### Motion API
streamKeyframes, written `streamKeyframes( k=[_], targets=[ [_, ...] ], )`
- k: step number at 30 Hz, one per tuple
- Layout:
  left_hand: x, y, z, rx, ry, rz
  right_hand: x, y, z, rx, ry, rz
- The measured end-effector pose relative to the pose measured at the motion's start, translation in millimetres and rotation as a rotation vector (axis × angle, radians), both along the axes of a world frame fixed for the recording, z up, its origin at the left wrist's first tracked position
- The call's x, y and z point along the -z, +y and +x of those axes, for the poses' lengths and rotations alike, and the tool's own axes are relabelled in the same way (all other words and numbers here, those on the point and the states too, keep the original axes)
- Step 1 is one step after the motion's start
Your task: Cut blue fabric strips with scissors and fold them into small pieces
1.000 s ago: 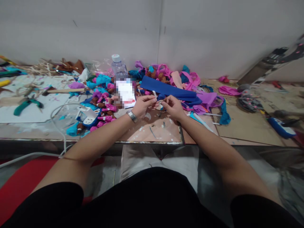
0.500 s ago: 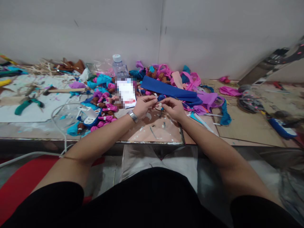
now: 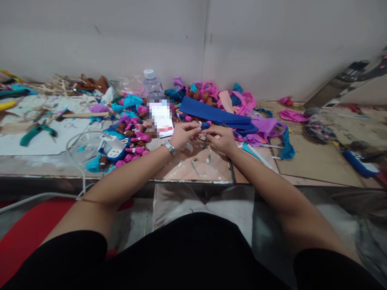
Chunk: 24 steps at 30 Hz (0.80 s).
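Note:
Near the table's middle, my left hand [image 3: 183, 135], with a metal watch [image 3: 169, 147] on its wrist, has its thumb and fingertips pressed together on something too small to make out. My right hand [image 3: 222, 139] faces it, fingers bent inward and fingertips close to the left ones; what they pinch is hidden. A small blue bundle [image 3: 206, 125] shows just behind the fingertips. Beyond the hands lies a folded dark blue strip [image 3: 214, 112]. A lit phone [image 3: 163, 117] lies left of it.
Pink, brown and blue bundles [image 3: 137, 138] crowd the left side, near a clear bottle [image 3: 152, 85]. Green-handled pliers [image 3: 36, 133] and a hammer [image 3: 84, 115] lie farther left. Purple cloth [image 3: 267, 128], cardboard [image 3: 308, 161] and a blue-handled tool [image 3: 358, 163] are on the right.
My right fingers have straightened a little and shifted slightly at the fingertips. The whitish bit seen between the hands earlier is now less visible. My left hand has barely moved.

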<state>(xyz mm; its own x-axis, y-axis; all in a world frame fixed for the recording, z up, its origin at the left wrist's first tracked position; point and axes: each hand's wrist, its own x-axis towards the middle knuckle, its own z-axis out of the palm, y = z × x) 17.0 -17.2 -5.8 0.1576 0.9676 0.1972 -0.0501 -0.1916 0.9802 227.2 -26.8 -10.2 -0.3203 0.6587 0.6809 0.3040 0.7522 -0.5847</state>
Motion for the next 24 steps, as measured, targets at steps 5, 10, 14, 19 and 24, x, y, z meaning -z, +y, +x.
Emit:
streamKeyframes(
  k=[5,10,14,19,24],
  targets=[
    [4.2,-2,0,0.013,0.176,0.154,-1.6,2,6,0.013,-0.107,0.171],
    [10.5,0,-3,0.014,0.4,0.354,0.8,4,9,-0.053,-0.229,0.274],
    [8.8,0,-4,0.021,0.459,0.395,3.2,5,6,-0.003,-0.188,0.268],
    [6.0,-3,-3,0.008,0.411,0.399,1.3,1,4,0.075,-0.129,0.213],
    [9.9,-2,-2,0.017,0.365,0.401,-1.5,-3,1,0.099,-0.102,0.171]
  ],
)
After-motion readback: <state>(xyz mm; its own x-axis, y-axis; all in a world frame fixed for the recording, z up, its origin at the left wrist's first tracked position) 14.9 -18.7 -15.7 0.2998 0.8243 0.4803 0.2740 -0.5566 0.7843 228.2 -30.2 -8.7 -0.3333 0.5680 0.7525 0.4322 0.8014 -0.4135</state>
